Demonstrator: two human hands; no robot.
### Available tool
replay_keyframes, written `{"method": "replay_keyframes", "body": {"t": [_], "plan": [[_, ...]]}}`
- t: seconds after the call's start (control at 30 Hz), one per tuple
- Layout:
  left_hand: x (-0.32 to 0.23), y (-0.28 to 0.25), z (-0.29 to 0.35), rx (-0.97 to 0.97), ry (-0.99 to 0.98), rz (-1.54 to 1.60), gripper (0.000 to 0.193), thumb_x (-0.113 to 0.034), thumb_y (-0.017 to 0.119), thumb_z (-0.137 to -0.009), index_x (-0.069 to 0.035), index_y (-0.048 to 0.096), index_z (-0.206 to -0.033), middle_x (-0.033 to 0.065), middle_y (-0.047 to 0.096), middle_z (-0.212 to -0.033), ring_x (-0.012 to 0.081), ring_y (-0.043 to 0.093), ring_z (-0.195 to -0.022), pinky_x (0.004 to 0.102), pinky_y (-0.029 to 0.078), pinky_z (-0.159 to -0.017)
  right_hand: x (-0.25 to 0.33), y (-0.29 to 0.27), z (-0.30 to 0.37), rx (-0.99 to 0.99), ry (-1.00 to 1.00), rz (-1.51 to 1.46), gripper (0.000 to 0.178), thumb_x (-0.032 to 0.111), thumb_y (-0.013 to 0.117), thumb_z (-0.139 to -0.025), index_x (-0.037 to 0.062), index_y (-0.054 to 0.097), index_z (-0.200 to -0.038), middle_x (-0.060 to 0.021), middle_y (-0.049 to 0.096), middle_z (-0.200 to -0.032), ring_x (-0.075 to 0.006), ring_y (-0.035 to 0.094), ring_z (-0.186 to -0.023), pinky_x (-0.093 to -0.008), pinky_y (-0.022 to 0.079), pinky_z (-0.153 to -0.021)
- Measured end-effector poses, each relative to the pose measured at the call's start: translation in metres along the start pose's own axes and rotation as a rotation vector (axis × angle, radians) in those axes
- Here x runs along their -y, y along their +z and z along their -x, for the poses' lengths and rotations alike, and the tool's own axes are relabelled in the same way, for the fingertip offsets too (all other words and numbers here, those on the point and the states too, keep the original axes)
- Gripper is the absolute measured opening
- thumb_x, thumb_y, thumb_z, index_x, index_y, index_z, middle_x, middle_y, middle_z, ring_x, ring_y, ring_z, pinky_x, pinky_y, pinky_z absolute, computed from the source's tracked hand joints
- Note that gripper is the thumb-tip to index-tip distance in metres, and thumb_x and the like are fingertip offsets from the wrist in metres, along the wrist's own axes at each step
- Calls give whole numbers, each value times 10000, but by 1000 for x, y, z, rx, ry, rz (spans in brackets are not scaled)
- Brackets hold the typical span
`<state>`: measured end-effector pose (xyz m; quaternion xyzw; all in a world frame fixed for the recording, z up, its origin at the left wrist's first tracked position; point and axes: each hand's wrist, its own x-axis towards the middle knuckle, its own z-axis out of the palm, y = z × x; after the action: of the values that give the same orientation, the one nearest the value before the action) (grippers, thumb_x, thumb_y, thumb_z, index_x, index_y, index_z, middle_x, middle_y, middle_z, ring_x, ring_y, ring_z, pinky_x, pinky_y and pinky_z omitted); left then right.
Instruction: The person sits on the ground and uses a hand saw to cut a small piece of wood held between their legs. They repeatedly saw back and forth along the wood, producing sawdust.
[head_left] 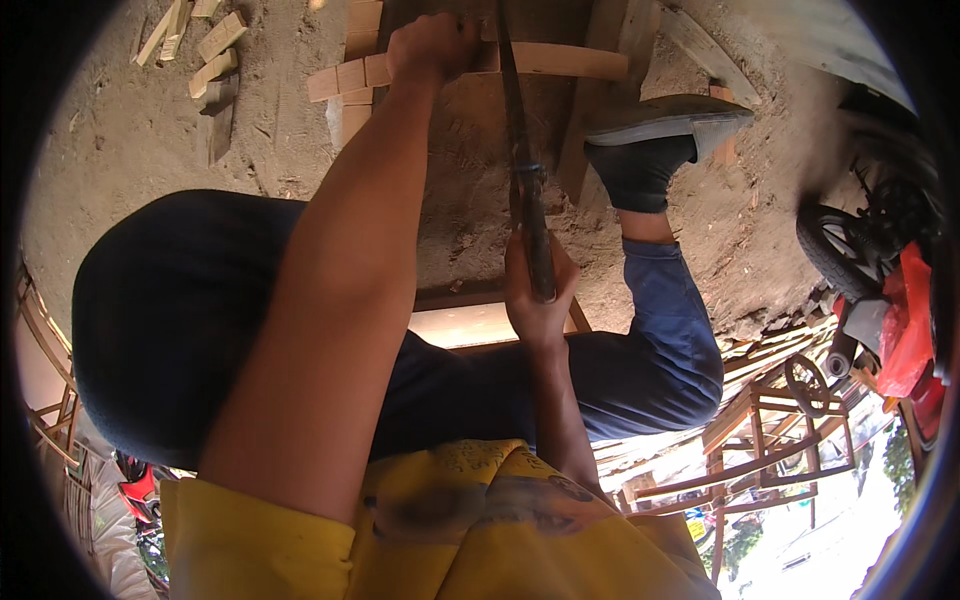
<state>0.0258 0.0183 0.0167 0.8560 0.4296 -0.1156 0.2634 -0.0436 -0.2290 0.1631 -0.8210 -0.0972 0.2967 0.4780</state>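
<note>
At the top of the head view my left hand [432, 47] is closed on a curved, pale wooden strip [570, 61], pressing it where it lies crosswise over other timber. My right hand [540, 285] grips the handle end of a long, dark, narrow-bladed tool [520, 130], with a blue band near its handle. The blade runs up from my right hand and crosses the strip just right of my left hand. Seen nearly edge-on, the tool does not show whether it is a saw or a large knife. The tips of my left fingers are hard to make out.
Wood offcuts [214, 60] lie on the dirt ground at upper left. My shod foot [665, 125] rests beside a plank at right. A motorcycle wheel [838, 245] and a red plastic bag [905, 320] are far right, above wooden frames [770, 430].
</note>
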Motion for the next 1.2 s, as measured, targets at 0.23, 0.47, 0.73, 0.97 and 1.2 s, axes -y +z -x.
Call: {"method": "replay_keyframes", "body": {"t": [0.23,0.47,0.73,0.97,1.2], "plan": [[10,7,-7,-29,-15,-27,503,-445,364,-900,-88,711,-976,185,686,-983,352,658,-938,458,508,-852,7,-16,-3,14,14,60,55,13,596,-850,-39,597,-869,-21,521,-600,-55,490,-560,-259,401,-466],[3,-2,1,-41,51,11,543,-498,382,-916,-74,717,-963,166,695,-951,318,661,-961,429,521,-839,-70,-8,36,10,-219,189,148,38,675,-828,10,541,-773,-15,522,-582,-37,492,-549,-244,394,-474],[-1,-5,1,17,-5,3,506,-464,413,-913,-62,719,-917,170,694,-921,326,669,-896,436,529,-797,-13,13,-44,135,-66,35,220,92,690,-848,42,495,-760,-22,552,-635,-41,491,-574,-234,409,-508],[1,1,1,-10,41,-47,517,-493,392,-906,-103,727,-950,154,700,-938,314,672,-918,427,530,-812,-51,10,-9,-3,-55,58,148,142,617,-900,9,580,-849,8,518,-600,-40,471,-554,-241,386,-484],[3,2,-5,-20,-1,-22,531,-493,387,-905,-87,729,-921,160,699,-938,315,672,-907,421,533,-804,-53,17,-16,-46,-177,49,172,102,632,-875,8,564,-748,21,478,-554,-37,442,-510,-250,357,-452]]}}
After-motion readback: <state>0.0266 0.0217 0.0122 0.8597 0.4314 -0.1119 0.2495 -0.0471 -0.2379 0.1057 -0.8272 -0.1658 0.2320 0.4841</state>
